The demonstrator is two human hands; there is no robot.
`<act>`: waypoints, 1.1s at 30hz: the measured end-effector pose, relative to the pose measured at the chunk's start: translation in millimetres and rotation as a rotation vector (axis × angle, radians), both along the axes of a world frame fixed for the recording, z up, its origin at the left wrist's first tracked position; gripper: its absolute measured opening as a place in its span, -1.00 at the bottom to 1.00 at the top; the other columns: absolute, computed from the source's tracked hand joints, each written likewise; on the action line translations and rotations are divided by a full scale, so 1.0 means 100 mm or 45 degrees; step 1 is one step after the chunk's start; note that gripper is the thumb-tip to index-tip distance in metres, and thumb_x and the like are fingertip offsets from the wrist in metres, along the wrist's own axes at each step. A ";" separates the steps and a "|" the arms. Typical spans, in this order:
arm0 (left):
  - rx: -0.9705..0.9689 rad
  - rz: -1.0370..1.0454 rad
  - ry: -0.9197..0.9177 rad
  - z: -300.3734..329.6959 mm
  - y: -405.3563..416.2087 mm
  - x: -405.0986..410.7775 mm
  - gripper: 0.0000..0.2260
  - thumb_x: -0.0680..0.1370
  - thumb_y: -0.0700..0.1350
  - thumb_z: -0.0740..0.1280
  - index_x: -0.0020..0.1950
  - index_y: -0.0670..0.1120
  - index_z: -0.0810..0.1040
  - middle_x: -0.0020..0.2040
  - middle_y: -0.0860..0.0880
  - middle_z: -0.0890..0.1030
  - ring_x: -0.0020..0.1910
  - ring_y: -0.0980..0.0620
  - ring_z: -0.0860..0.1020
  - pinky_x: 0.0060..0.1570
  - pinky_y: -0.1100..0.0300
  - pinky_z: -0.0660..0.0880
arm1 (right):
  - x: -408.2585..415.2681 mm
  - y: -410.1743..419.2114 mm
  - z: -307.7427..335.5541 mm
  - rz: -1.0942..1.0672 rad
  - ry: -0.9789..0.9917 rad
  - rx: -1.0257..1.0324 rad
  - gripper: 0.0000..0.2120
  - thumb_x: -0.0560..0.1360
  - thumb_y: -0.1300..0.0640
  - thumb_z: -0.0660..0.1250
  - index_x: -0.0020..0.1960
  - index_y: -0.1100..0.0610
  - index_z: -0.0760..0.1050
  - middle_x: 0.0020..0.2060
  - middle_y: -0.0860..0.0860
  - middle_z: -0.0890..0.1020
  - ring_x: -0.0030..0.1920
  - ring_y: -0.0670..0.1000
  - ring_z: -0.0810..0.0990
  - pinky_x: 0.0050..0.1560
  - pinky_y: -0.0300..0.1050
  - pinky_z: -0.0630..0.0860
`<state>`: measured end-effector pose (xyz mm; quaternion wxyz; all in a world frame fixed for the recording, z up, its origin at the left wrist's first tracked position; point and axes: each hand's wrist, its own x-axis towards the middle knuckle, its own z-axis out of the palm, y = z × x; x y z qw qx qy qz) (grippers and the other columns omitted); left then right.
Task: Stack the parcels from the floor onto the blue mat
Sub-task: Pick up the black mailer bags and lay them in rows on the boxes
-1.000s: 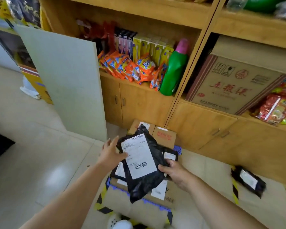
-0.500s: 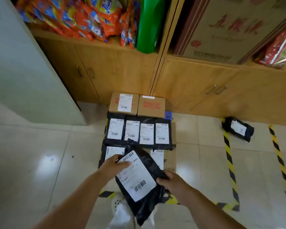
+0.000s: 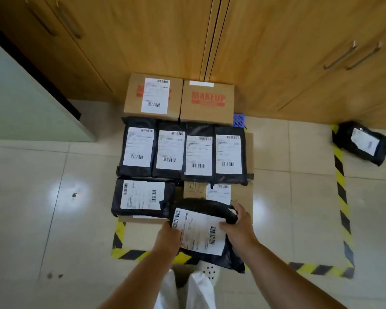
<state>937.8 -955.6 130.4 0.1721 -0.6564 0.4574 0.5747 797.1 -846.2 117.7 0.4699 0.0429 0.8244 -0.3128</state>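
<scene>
While both bare arms reach forward and down, the left hand (image 3: 168, 233) grips the left edge of a soft black plastic parcel with a white paper label (image 3: 202, 230), its fingers tucked under the bag. The right hand (image 3: 237, 226) holds the right end, fingers curled over the top edge and thumb on the label. This parcel is a floppy bag with barcodes on its label. It sits at the near edge of the pile, over a flat brown cardboard box (image 3: 243, 197). Just left of it lies another black bag (image 3: 143, 197). Behind stand four black bags in a row (image 3: 183, 152), then two brown boxes (image 3: 178, 98). A corner of the blue plastic mat (image 3: 239, 120) peeks out. One more black bag (image 3: 363, 142) lies on the tile floor (image 3: 54, 219), well apart to the right.
</scene>
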 end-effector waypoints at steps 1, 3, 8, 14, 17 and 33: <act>-0.014 0.011 0.007 -0.14 0.01 -0.02 -0.83 0.63 -0.21 0.07 -0.09 -0.07 0.40 -0.21 -0.07 0.51 -0.28 0.04 0.50 -0.39 0.29 0.39 | -0.03 -0.03 -0.13 0.038 0.046 0.005 -0.37 0.41 0.34 0.38 0.39 -0.01 0.29 0.32 0.10 0.32 0.08 0.10 0.52 -0.24 -0.26 0.54; -0.060 0.040 0.025 -0.44 0.03 -0.05 -0.84 0.60 -0.24 0.09 -0.07 -0.08 0.43 -0.16 -0.12 0.56 -0.21 -0.04 0.55 -0.31 0.18 0.45 | -0.11 -0.10 -0.37 0.125 0.133 0.030 -0.41 0.43 0.33 0.36 0.38 0.02 0.31 0.28 0.09 0.34 -0.02 0.01 0.47 -0.42 -0.47 0.37; -0.295 -0.090 0.000 -1.14 0.02 -0.08 -0.93 0.55 -0.20 0.19 -0.07 -0.05 0.42 -0.03 -0.11 0.54 -0.10 -0.10 0.57 -0.11 -0.08 0.60 | -0.24 -0.23 -0.87 0.212 0.287 -0.019 -0.38 0.43 0.32 0.33 0.42 -0.01 0.27 0.34 0.05 0.31 -0.09 -0.09 0.45 -0.45 -0.43 0.39; -0.609 -0.207 -0.054 -1.39 0.03 -0.10 -0.87 0.53 -0.14 0.28 0.07 -0.07 0.45 -0.05 -0.02 0.59 -0.10 -0.05 0.57 -0.22 0.07 0.54 | -0.18 -0.17 -1.18 0.346 0.430 -0.063 -0.25 0.45 0.25 0.37 0.52 -0.01 0.08 0.47 -0.04 0.12 0.18 0.01 0.46 0.06 -0.28 0.44; -0.821 -0.306 -0.112 -1.36 -0.01 -0.02 -0.61 0.46 -0.09 0.42 0.24 -0.14 0.43 0.07 -0.10 0.55 0.07 -0.12 0.51 0.00 -0.01 0.51 | -0.09 -0.05 -1.30 0.620 0.811 0.042 -0.25 0.43 0.08 0.41 0.51 0.01 0.11 0.49 0.09 0.09 0.44 0.12 0.18 0.36 -0.01 0.33; -1.197 -1.306 -0.232 -2.07 -0.44 0.39 -0.24 0.48 0.37 -0.10 0.51 -0.12 0.14 0.51 -0.29 0.13 0.51 -0.25 -0.01 0.40 -0.29 -0.17 | 0.30 -0.23 -1.89 1.699 1.113 0.165 -0.35 0.49 -0.34 -0.05 0.52 -0.14 0.05 0.52 0.16 0.12 0.48 0.36 0.04 0.32 0.54 -0.01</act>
